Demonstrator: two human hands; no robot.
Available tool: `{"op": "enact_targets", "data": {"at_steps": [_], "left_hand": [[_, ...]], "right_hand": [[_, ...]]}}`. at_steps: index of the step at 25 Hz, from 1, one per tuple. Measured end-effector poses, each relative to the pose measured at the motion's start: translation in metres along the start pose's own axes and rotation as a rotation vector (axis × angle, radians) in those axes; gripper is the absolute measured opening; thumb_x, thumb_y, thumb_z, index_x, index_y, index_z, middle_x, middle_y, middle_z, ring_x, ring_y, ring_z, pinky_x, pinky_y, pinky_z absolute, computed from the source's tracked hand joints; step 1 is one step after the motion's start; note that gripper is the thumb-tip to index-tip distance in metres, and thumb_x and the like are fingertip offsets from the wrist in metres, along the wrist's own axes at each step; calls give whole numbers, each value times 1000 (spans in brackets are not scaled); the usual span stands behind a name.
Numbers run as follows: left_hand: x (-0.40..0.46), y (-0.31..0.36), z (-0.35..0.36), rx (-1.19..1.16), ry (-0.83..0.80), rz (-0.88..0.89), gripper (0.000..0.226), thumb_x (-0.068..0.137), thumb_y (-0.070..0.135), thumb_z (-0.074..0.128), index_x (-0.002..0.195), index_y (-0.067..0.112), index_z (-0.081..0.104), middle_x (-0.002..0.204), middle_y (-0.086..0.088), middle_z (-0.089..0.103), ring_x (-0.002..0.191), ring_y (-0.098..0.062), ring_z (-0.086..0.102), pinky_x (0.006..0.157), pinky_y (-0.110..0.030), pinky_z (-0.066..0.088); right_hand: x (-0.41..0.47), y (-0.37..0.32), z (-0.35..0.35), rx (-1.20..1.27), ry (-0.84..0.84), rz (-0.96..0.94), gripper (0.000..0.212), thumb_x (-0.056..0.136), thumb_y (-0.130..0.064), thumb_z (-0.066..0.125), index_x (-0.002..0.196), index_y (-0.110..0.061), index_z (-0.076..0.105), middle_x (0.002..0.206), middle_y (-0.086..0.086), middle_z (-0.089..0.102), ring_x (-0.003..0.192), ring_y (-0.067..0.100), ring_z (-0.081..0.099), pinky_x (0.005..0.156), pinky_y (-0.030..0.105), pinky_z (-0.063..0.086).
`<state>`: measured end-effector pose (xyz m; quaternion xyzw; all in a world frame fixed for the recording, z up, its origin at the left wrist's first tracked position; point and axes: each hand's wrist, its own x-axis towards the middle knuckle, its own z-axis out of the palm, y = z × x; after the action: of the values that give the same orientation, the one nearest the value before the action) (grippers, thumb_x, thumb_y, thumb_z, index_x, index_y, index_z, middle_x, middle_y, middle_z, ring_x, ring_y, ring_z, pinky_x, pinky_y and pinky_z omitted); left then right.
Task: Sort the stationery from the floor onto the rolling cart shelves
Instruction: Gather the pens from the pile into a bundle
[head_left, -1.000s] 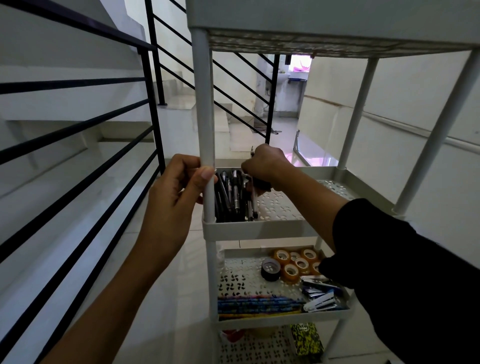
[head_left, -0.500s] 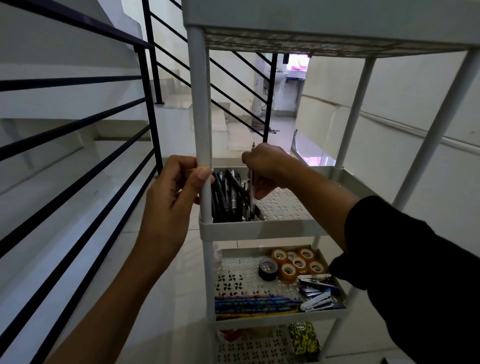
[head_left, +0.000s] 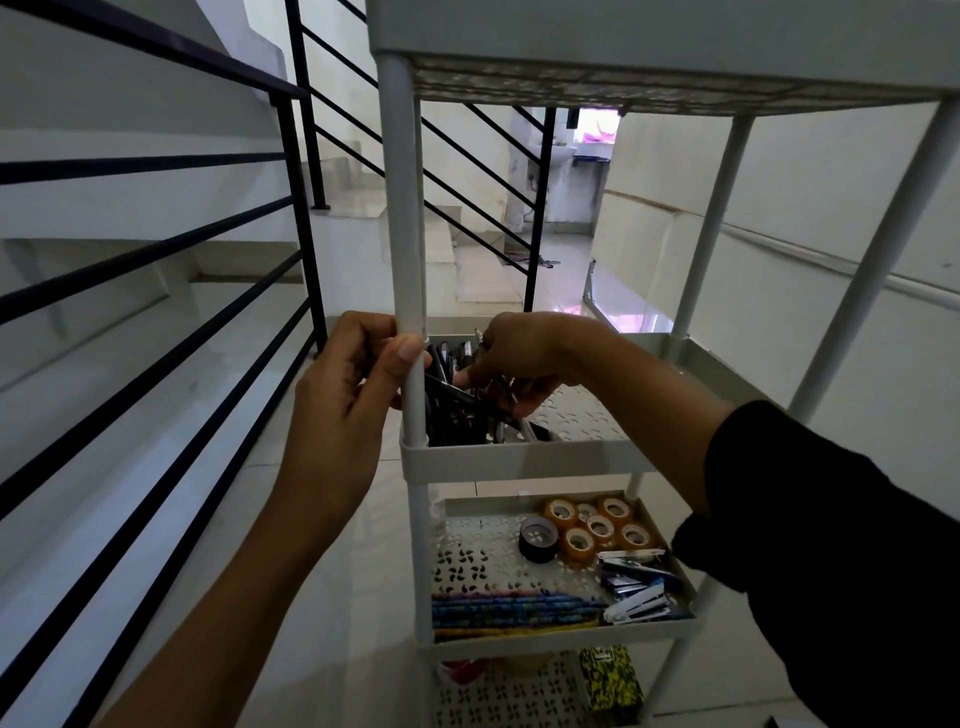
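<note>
Now cart post (head_left: 404, 270) is clamped by left hand (head_left: 343, 400); pens (head_left: 467, 410) under right hand (head_left: 519, 358) are pinched. Best laid parallel, pressed toward left hand, cart kept steadied.

Two bare hands and forearms show, with no rings, watch or bracelet visible on either. The left hand (head_left: 343, 410) has short, plain nails; the thumbnail faces the camera and carries no polish. Its forearm is uncovered along the whole length that shows, down to the frame's lower edge. The right hand (head_left: 524, 358) leads into a forearm bare to about the elbow, where a loose black sleeve (head_left: 831, 545) begins, plain dark cloth with no print or seam markings visible.
</note>
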<state>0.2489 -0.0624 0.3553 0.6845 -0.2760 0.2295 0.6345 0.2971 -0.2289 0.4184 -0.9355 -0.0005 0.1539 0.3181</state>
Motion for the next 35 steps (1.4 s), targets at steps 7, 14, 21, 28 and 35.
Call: {"op": "enact_targets", "data": {"at_steps": [7, 14, 21, 28, 35], "left_hand": [[0, 0, 0, 7, 3, 4, 12, 90, 36, 46, 95, 28, 54, 88, 3, 64, 83, -8, 63, 71, -20, 54], [0, -1, 0, 2, 2, 18, 10, 91, 35, 48, 95, 28, 54, 88, 0, 64, 82, -6, 63, 70, -19, 54], [0, -1, 0, 4, -2, 23, 14, 90, 40, 49, 94, 28, 54, 89, 0, 64, 82, -7, 63, 70, -20, 54], [-1, 1, 1, -2, 4, 19, 13, 92, 35, 48, 94, 25, 55, 87, 1, 64, 81, -6, 63, 70, -22, 55], [-1, 1, 1, 16, 5, 13, 15, 93, 36, 47, 96, 24, 55, 87, 1, 64, 81, -7, 63, 70, -20, 54]], "right_hand": [[-15, 4, -4, -68, -61, -76, 30, 85, -16, 67, 111, -1, 61, 101, 14, 63, 83, 22, 62, 67, 26, 56], [-23, 14, -6, -128, -215, -194, 31, 81, -20, 72, 107, -11, 58, 96, 3, 65, 90, 18, 63, 68, 24, 55], [-24, 20, -10, -175, -260, -334, 24, 84, 0, 64, 98, -17, 55, 89, 1, 61, 79, 12, 61, 63, 21, 51], [-13, 22, -28, 229, 103, -227, 23, 83, -11, 69, 104, -7, 61, 84, 2, 66, 69, 8, 64, 57, 21, 51], [12, 5, -7, 406, 208, -2, 33, 79, -6, 73, 104, 8, 58, 78, 14, 65, 59, 17, 64, 45, 22, 55]]}}
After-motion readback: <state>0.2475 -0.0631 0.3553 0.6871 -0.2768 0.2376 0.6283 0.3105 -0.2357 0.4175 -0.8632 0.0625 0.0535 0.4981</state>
